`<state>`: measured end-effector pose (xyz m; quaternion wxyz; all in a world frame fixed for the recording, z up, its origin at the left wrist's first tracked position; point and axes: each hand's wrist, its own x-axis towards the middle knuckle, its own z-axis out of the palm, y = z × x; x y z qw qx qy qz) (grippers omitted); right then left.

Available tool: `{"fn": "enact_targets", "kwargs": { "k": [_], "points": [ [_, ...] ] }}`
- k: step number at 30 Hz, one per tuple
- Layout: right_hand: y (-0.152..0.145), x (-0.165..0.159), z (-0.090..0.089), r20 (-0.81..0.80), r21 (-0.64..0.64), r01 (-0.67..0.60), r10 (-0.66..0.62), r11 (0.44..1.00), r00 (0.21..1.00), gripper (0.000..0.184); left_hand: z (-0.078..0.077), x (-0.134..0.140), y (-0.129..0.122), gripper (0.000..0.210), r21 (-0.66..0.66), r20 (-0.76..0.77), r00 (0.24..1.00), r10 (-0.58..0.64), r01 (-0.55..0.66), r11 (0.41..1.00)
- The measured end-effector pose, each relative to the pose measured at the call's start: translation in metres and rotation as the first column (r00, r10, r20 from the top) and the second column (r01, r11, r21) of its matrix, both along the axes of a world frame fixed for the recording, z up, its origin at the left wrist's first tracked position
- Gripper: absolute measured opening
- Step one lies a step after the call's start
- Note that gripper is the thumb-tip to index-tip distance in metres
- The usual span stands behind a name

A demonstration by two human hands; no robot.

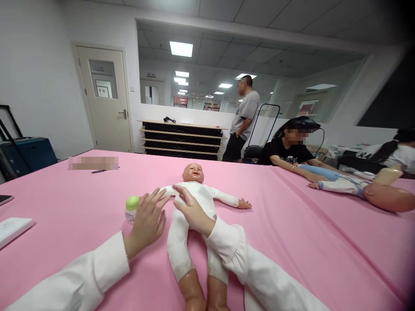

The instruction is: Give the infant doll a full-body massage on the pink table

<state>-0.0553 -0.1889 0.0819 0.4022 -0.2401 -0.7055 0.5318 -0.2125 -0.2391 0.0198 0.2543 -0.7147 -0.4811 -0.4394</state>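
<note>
A baby doll [199, 198] with a white cloth body lies face up before me, head away from me, arms spread, bare feet toward me. My left hand [149, 218] is over the doll's arm on the left, fingers stretched out and holding nothing. Beside that hand stands a small white jar with a green lid [132, 203], partly hidden by the hand. Over the doll's belly is my right hand [193, 209], its fingers extended and holding nothing. Whether either hand touches the doll, I cannot tell.
A pink cloth [275, 246] covers the table. On the left lie a white box [14, 229], a dark flat device [4, 199] and a pen [99, 171]. At right, a seated person [288, 147] handles another doll [353, 185]. Someone stands [244, 114] behind the table.
</note>
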Motion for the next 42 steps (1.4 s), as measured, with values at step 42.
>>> {"fn": "enact_targets", "kwargs": {
  "k": [42],
  "points": [
    [0.017,-0.012,-0.038,-0.528,-0.707,-0.617,0.322,0.345,0.786,0.053,-0.026,-0.085,0.017,0.052,-0.209,0.385,0.866,0.318,-0.254,0.944]
  ]
}}
